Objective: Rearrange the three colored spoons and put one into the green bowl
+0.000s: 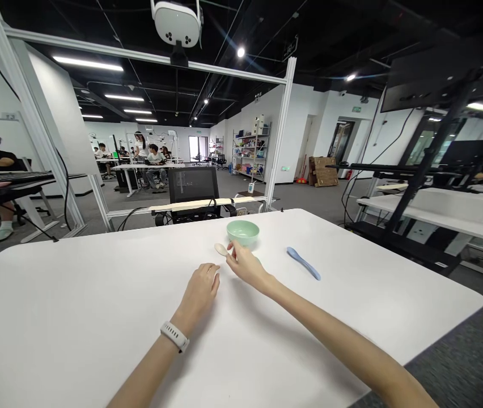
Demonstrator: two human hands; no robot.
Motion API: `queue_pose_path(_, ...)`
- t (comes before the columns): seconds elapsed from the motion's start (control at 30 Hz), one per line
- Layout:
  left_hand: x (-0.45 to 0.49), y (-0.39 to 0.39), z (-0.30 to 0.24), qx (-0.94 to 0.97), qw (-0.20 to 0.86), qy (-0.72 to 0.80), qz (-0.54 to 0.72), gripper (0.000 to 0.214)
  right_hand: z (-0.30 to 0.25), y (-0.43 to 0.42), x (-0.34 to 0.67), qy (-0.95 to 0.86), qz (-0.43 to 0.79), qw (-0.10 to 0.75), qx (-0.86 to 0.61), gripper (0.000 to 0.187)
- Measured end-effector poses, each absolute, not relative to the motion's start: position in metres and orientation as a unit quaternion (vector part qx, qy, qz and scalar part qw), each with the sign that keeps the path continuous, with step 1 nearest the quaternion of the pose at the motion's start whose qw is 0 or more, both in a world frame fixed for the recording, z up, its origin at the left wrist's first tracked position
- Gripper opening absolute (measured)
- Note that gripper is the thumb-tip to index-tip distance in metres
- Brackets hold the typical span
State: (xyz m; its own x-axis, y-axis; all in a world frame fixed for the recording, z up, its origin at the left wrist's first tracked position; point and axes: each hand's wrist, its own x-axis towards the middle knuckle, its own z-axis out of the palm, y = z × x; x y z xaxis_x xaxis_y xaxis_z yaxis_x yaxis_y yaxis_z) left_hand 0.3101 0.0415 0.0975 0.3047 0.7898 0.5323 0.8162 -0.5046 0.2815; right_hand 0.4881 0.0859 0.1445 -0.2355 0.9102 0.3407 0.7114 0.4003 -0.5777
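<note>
Your right hand (246, 265) is closed at the fingertips on the narrow end of a cream-coloured spoon (221, 249). The spoon's head points left, and your fingers hide the join with the handle. Your left hand (199, 296) lies curled on the table just beside that spoon, fingers together. Its fingertips come very near the spoon, but you cannot be told from this view whether they touch it or hold anything. A white watch strap (174, 336) circles your left wrist.

A pale green bowl (242, 232) stands just beyond your right fingers, its inside hidden by the viewing angle. Past your right knuckles, a blue-green sliver (259, 260) is too covered to identify. A blue spoon (303, 263) lies to the right, well apart, on the white table (97, 317). Far off, beyond the table, co-workers (154, 164) sit at desks, small and hard to make out.
</note>
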Motion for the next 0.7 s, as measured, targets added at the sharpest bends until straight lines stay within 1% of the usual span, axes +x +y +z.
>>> queue_pose_path(0.2,0.305,0.042,0.098,-0.797,0.016,-0.517,-0.311,0.038,0.14,0.077,0.486,-0.767,0.161,0.306,-0.541,0.015)
queue_pose_path(0.5,0.291,0.036,0.08,-0.79,-0.022,-0.55,-0.27,0.035,0.086,0.041,0.446,-0.802,0.137,0.226,-0.535,0.023)
queue_pose_path(0.7,0.287,0.035,0.076,-0.795,-0.044,-0.546,-0.261,0.038,0.089,0.039,0.435,-0.815,0.154,0.233,-0.508,0.022)
